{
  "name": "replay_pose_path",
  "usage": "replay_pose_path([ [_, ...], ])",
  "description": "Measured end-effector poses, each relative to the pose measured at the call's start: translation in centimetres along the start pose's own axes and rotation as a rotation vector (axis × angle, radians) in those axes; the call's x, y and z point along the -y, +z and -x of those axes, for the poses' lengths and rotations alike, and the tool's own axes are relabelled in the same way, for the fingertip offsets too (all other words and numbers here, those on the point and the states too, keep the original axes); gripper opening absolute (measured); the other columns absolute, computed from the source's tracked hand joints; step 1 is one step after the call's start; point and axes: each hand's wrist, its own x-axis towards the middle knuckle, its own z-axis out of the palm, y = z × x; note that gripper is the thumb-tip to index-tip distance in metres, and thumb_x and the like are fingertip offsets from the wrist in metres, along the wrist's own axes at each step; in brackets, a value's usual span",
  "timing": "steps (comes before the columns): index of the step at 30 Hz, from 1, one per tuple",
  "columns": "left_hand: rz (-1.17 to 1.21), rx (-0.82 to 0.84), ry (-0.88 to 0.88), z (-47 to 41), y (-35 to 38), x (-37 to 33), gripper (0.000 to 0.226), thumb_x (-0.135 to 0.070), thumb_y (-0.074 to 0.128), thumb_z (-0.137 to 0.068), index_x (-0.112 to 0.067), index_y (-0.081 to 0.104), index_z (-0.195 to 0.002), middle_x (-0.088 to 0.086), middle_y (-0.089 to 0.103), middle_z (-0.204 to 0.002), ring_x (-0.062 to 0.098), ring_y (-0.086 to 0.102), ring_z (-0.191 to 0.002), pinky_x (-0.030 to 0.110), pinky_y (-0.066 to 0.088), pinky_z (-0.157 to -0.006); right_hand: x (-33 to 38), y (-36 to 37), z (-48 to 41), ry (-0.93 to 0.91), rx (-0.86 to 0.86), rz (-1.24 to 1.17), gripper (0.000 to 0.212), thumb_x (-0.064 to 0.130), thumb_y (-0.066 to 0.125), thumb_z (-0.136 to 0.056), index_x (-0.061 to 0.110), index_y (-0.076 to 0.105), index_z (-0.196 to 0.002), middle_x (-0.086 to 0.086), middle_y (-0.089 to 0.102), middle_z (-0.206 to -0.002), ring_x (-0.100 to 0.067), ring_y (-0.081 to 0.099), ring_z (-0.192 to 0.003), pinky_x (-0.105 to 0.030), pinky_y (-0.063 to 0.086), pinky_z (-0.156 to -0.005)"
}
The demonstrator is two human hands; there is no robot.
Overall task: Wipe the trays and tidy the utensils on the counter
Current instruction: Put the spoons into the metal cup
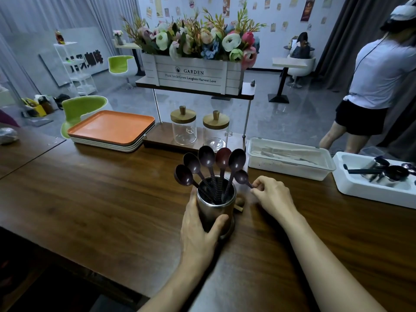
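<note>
1. Your left hand (198, 230) is wrapping the smooth, cylindrical metal cup (213, 210). Its grip is clamped on the cup's wall, with the thumb lying across the near side and the fingers curling round the far left.
2. Your right hand (272, 194) is pinching the thin handle end of a small dark spoon (242, 177) between thumb and forefinger, just right of the cup's rim. The spoon's round bowl is pointing up and left toward the cup.
3. Five more spoons (207, 158) are standing in the cup, their glossy oval bowls fanning upward and their ribbed handles leaning inside.
4. The cup is sitting near the middle of the brown, wood-grained bench (90, 188), and a small wooden piece (239, 202) is lying just beside it on the right.
5. The trays (110, 127), rectangular with rounded corners, are sitting stacked at the back left of the bench, an orange one on top of paler ones.
6. Two clear glass jars (183, 129) with knobbed wooden lids are standing behind the cup, under a white slatted crate (193, 75) of flowers.
7. A white rectangular tub (288, 161) is resting to the right, and beyond it a white bin (351, 183) is holding metal utensils.
</note>
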Motion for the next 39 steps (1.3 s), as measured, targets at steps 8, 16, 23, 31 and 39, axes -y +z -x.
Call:
replay_pose_path([
  [8,0.046,-0.025,0.031,0.2,-0.2,0.4,0.086,-0.066,0.062,-0.083,-0.056,0.016,-0.155,-0.01,0.042,-0.159,0.012,0.043,-0.144,0.05,0.041,-0.115,1.7,-3.4,2.4,0.038,-0.074,-0.295,0.008,0.036,0.066,-0.094,0.029,0.068,-0.091,0.009,0.069,-0.071,-0.009,0.06,-0.071,-0.031,0.045,-0.066],
  [16,0.025,0.025,0.017,0.4,-0.3,-0.1,0.098,-0.074,0.06,-0.073,-0.036,0.025,-0.157,-0.015,0.044,-0.147,0.001,0.038,-0.134,0.028,0.033,-0.109,4.0,-7.4,5.2,0.125,-0.011,-0.952,0.017,0.02,0.064,-0.098,0.005,0.073,-0.099,-0.014,0.076,-0.085,-0.013,0.06,-0.063,-0.021,0.048,-0.05],
  [23,0.017,0.06,0.013,0.4,-0.5,-0.3,0.103,-0.074,0.062,-0.071,-0.029,0.031,-0.157,-0.014,0.046,-0.147,-0.002,0.035,-0.13,0.023,0.031,-0.102,7.0,-9.5,6.4,0.058,-0.127,-1.058,0.023,0.02,0.063,-0.098,-0.002,0.069,-0.104,-0.014,0.077,-0.089,-0.011,0.063,-0.065,-0.017,0.049,-0.052],
  [31,0.02,0.07,0.019,0.3,-0.8,-0.5,0.1,-0.077,0.061,-0.07,-0.035,0.03,-0.156,-0.02,0.043,-0.146,-0.004,0.033,-0.131,0.012,0.028,-0.097,8.2,-8.4,6.2,0.034,-0.222,-1.009,0.019,0.017,0.062,-0.099,-0.001,0.068,-0.096,-0.015,0.076,-0.086,-0.012,0.065,-0.065,-0.019,0.053,-0.054],
  [39,-0.004,0.066,0.025,0.3,-0.7,-0.5,0.098,-0.077,0.062,-0.072,-0.036,0.03,-0.155,-0.015,0.046,-0.147,-0.003,0.034,-0.13,0.022,0.032,-0.103,8.1,-5.3,6.4,-0.014,-0.155,-0.787,0.022,0.018,0.067,-0.096,0.011,0.068,-0.075,-0.012,0.076,-0.079,-0.012,0.066,-0.065,-0.026,0.05,-0.055],
])
